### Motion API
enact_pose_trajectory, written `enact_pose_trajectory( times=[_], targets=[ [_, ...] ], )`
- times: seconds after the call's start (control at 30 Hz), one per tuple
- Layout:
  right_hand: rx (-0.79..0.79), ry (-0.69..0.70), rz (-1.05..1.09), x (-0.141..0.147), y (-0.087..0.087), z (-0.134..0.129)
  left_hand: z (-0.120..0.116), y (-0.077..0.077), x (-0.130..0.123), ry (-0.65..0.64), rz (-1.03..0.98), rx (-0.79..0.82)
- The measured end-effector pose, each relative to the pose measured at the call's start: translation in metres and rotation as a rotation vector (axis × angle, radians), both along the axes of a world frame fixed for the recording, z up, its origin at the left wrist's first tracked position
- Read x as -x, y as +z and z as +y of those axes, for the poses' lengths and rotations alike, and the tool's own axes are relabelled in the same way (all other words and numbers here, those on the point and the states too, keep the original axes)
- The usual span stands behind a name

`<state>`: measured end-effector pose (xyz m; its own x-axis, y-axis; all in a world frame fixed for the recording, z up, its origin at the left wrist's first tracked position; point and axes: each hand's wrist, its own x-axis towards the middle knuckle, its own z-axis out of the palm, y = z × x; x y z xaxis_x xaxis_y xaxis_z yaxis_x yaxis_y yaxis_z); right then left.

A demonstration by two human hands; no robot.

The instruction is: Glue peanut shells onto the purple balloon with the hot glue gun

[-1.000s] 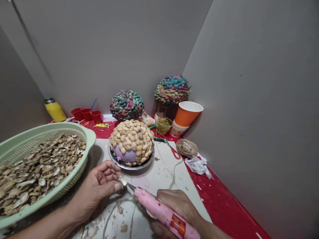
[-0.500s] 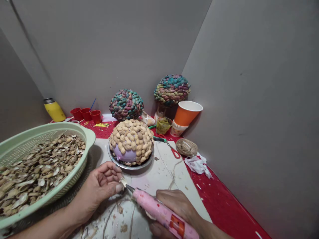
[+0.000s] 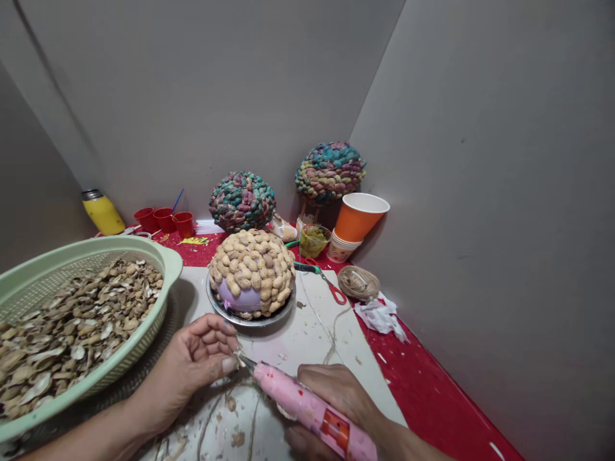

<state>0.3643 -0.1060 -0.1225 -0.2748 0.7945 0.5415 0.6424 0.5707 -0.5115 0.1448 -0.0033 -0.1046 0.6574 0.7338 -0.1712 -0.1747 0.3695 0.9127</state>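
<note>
Right hand [image 3: 339, 390]'s wrapped snugly round a pink glue gun [image 3: 293, 392], its tip right at a bit of shell [image 3: 238, 352] that the left hand [image 3: 202, 355] has pinched between thumb and fingers, low over the board [image 3: 288, 342]. Green basket [image 3: 172, 259] of shells is at the board's left edge. The peanut ball [image 3: 252, 266], purple patch [image 3: 244, 299] showing, sits in a metal dish [image 3: 252, 322] by the far edge. Scissors [image 3: 327, 280] cross the far right corner, and two painted balls [image 3: 241, 200] are way back at the table [image 3: 432, 397]'s far edge.

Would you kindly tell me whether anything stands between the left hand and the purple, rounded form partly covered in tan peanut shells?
Only the near rim of the round, silvery metal dish lies between the left hand and the purple form.
</note>
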Motion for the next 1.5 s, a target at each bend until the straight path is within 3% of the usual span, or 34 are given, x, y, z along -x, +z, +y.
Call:
enact_pose_trajectory(
  times=[0.6, 0.97, 1.17, 1.5],
  targets=[
    [-0.008, -0.002, -0.037, 0.0008, -0.0008, -0.0016, -0.0009, 0.0014, -0.0014, 0.079, 0.067, -0.113],
    [-0.056, -0.050, -0.112, 0.0007, -0.0016, -0.0017, -0.0011, 0.0043, -0.0014, 0.155, 0.090, -0.131],
    [0.004, -0.067, -0.192, 0.0001, -0.0016, -0.0034, -0.0020, 0.0054, -0.0020, 0.195, 0.103, -0.127],
    [-0.011, -0.078, -0.171, -0.0015, -0.0013, -0.0031, -0.0003, 0.0052, -0.0013, 0.187, 0.064, -0.103]
  ],
)
